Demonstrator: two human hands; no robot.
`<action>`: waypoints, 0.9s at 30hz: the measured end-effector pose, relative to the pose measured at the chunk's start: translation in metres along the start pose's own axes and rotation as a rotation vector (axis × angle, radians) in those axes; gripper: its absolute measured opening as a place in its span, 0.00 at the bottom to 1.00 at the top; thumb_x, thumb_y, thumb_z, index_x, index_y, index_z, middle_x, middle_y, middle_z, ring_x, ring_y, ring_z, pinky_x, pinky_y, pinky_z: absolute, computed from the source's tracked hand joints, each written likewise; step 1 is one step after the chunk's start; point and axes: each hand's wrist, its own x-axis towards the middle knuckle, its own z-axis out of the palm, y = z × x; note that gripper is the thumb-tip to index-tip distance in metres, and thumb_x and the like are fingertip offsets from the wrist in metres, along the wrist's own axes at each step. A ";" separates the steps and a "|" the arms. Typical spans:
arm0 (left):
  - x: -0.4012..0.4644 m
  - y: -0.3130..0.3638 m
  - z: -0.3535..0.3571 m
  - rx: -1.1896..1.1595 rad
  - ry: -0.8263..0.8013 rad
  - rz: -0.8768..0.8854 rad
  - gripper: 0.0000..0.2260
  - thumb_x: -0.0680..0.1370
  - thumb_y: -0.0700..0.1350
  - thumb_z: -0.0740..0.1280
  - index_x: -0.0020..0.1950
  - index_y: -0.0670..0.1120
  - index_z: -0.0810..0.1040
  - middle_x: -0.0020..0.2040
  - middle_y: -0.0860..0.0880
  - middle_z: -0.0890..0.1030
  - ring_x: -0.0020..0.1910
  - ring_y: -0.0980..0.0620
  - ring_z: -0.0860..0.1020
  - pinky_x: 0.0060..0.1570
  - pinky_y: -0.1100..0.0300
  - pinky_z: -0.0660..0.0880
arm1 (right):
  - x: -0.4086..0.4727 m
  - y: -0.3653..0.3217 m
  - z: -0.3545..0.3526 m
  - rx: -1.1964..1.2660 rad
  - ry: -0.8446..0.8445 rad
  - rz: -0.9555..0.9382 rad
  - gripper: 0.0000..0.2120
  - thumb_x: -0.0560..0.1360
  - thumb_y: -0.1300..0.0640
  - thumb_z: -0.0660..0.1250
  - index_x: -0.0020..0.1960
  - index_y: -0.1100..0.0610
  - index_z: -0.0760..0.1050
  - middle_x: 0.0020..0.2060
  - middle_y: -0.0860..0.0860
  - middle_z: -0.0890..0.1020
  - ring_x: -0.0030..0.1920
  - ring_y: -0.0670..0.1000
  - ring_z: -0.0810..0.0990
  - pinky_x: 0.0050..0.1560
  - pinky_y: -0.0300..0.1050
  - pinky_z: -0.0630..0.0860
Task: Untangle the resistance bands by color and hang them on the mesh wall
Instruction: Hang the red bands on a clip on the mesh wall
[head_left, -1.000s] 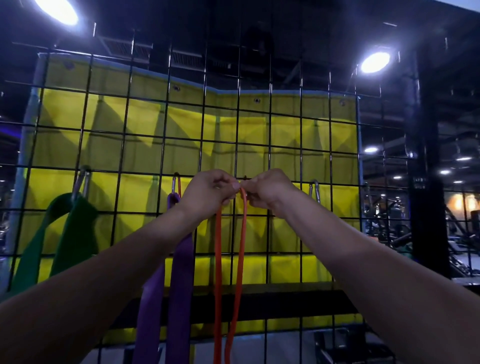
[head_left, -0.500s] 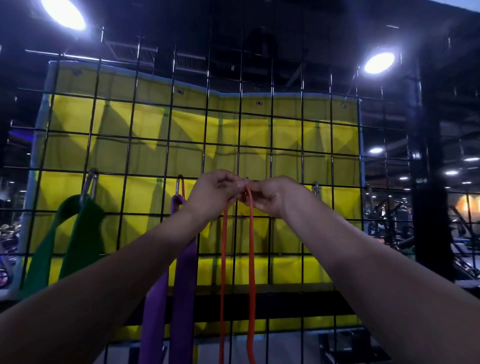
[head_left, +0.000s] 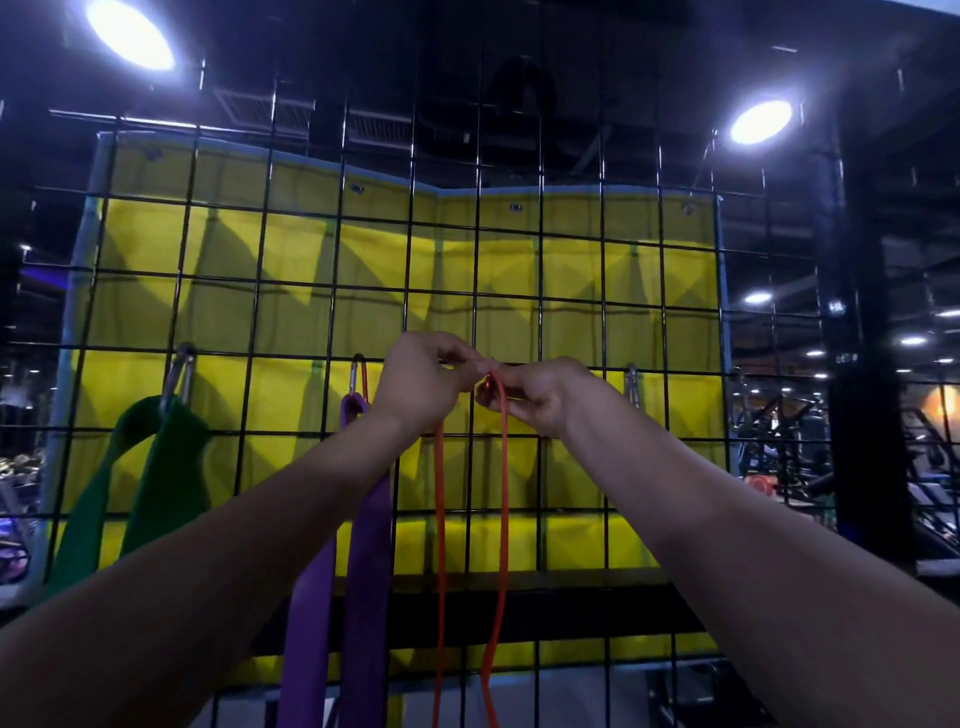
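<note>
Both hands, left hand (head_left: 422, 382) and right hand (head_left: 540, 395), pinching the orange band's (head_left: 503, 519) top loop between them.

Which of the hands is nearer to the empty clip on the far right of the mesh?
Right. The right hand sits just left of the empty clip, pinching the orange band; the left hand is farther left, beyond it.
</note>
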 end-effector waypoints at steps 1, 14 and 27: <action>0.003 0.003 -0.003 0.055 -0.032 0.005 0.06 0.73 0.42 0.70 0.44 0.39 0.82 0.38 0.45 0.81 0.39 0.50 0.79 0.39 0.59 0.75 | 0.000 0.000 0.000 -0.019 0.019 -0.021 0.11 0.71 0.63 0.70 0.49 0.70 0.75 0.36 0.58 0.79 0.32 0.52 0.79 0.21 0.38 0.75; -0.001 0.001 0.002 0.198 -0.126 -0.082 0.05 0.73 0.40 0.70 0.42 0.38 0.82 0.32 0.48 0.78 0.29 0.58 0.74 0.24 0.73 0.67 | 0.001 0.000 -0.002 -0.180 0.193 -0.156 0.18 0.66 0.63 0.76 0.51 0.69 0.74 0.43 0.62 0.82 0.33 0.55 0.82 0.36 0.46 0.82; -0.047 -0.007 0.022 0.030 -0.027 -0.128 0.09 0.74 0.38 0.68 0.54 0.42 0.81 0.45 0.48 0.79 0.43 0.54 0.75 0.45 0.62 0.72 | -0.013 0.022 -0.008 -0.234 0.235 -0.338 0.15 0.74 0.55 0.67 0.30 0.55 0.77 0.37 0.59 0.81 0.40 0.57 0.78 0.54 0.60 0.76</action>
